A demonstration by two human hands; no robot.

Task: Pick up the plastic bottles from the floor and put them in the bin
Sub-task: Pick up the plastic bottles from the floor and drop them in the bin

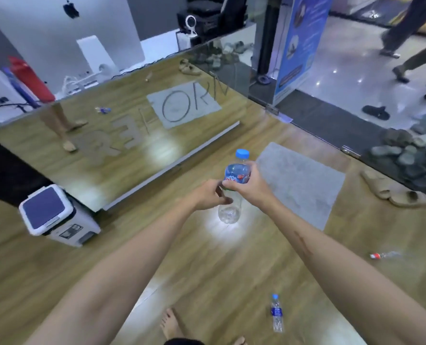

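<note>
We hold a clear plastic bottle (234, 185) upright in the air, right of the bin (57, 215) and well apart from it. Our right hand (248, 184) has its grip curled round the labelled middle; our left hand (210, 196) pinches it lower. The smooth, thin, ribbed wall could buckle or slip if we squeeze unevenly. The bin's flat dark lid looks closed, so a toss would likely bounce off. Two crumpled bottles, one blue-labelled (277, 313) and one red-capped (383, 255), lie on the glossy wood floor (207, 270) farther right of the bin.
</note>
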